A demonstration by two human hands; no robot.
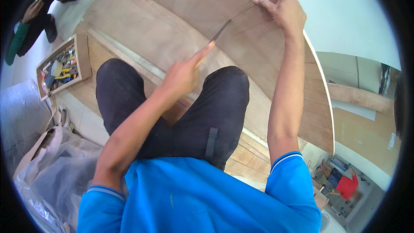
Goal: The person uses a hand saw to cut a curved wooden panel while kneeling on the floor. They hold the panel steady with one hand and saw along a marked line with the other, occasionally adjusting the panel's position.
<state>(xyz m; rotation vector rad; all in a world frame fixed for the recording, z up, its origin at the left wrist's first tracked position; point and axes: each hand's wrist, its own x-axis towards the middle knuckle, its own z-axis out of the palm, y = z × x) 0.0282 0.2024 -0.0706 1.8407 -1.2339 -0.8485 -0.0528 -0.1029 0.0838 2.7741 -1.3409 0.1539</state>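
My left hand [183, 77] is closed around a slim tool with a narrow dark blade [221, 32] and an orange-brown handle; I cannot tell its exact kind. Its tip touches a large, thin wooden panel [250, 47] with a curved, pale edge. A dark line on the panel runs from the tip toward my right hand [290, 14]. That hand grips the panel's far-right edge, thumb on the upper face. Its other fingers are partly hidden. The panel stretches beyond my knees.
An open wooden box [82, 62] of mixed hand tools stands at left. Clear plastic wrap [64, 164] lies at lower left. Another person's dark shoes [51, 28] show at upper left. Someone in a red shirt [347, 186] is farther off at lower right.
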